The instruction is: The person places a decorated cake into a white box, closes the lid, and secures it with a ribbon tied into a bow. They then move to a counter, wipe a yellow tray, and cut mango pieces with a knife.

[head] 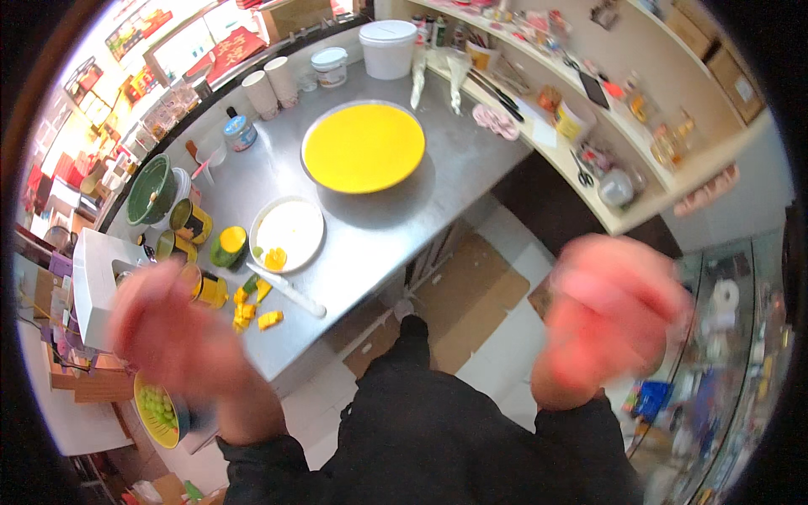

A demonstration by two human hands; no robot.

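My left hand [173,328] is raised and blurred at the left, in front of the steel table's near corner. On the other side my right hand [612,315] is up above the floor, blurred too, its fingers curled. Whether either hand holds something cannot be made out. On the steel table [372,233] stands a round yellow-topped cake [364,148]. Nearer lies a white plate [287,230] with yellow fruit pieces. A white-handled knife [290,291] rests beside it, touching its rim, near a cut mango [230,243] and mango cubes [270,320].
Open cans [191,221], a green bowl [149,189] and a white box [95,284] crowd the left edge. Paper cups [260,93], a white bucket [387,50] and piping bags [456,79] stand at the back. Shelves [606,208] with scissors curve along the right. Grapes [156,407] fill a colander lower left.
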